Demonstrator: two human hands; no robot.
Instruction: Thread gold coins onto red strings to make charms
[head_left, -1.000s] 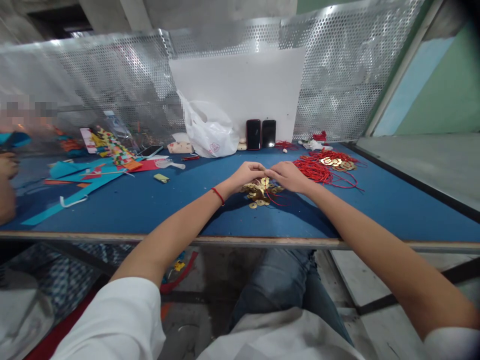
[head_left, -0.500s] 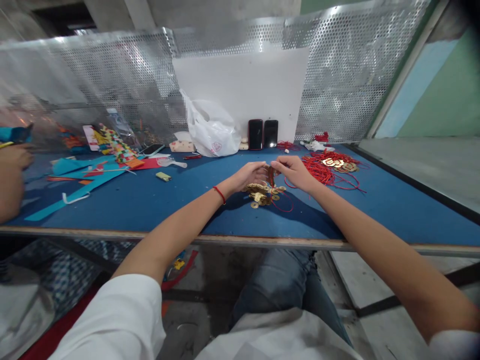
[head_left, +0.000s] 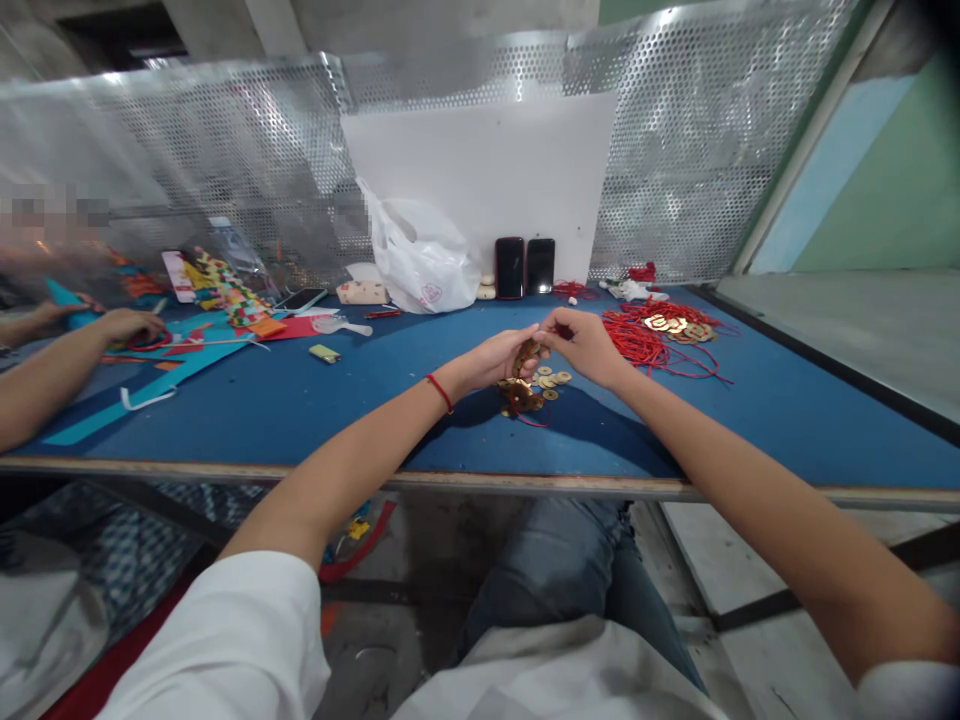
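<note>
My left hand (head_left: 501,358) is curled around a bunch of brass-coloured coins (head_left: 528,355) on a red cord. Close against its fingertips, my right hand (head_left: 576,340) is closed in a pinch at the top of the bunch; the cord's end between those fingers is too small to make out. Below both hands, a pile of loose coins (head_left: 553,379) with square holes lies on the blue table (head_left: 420,400). A red cord end (head_left: 534,424) trails down onto the table in front of the pile.
Right of my hands lie a heap of red cords (head_left: 637,338) and more coins (head_left: 675,326). At the back are a white plastic bag (head_left: 427,260) and two phones (head_left: 510,268). A co-worker's hands (head_left: 131,325) are at the left among coloured paper strips (head_left: 150,390).
The hanging coins have swung left into my left hand's fingers, and the cord loop has shifted left. At the left, the co-worker's hands have come lower and further into view.
</note>
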